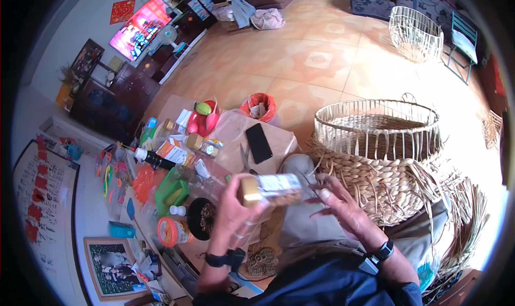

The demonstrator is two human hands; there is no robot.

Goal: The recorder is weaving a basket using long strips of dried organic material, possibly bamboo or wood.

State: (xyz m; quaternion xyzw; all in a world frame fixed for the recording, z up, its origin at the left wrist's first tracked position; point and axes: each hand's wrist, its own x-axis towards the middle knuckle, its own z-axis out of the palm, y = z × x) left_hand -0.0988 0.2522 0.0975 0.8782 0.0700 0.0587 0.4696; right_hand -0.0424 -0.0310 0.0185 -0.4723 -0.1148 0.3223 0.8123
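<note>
My left hand (232,210) is closed around a clear jar (283,187) with a gold lid, a pale label and brown contents. The jar lies on its side in the air above my lap, lid toward the left. Just off its base is my right hand (343,203), fingers apart and partly curled, with nothing visible in it. To the right of that hand stands a large woven straw basket (370,182), its upper frame of pale upright strips still bare. Loose straw ends hang from its side.
On the low table at left are a black phone (259,143), scissors (245,157), a black bowl (201,219), an orange-lidded tub (173,231) and a green basket (173,192). Beyond it sits a red-lined bin (258,108). Straw bundles (472,220) lie at right; a basket frame (416,35) stands farther off.
</note>
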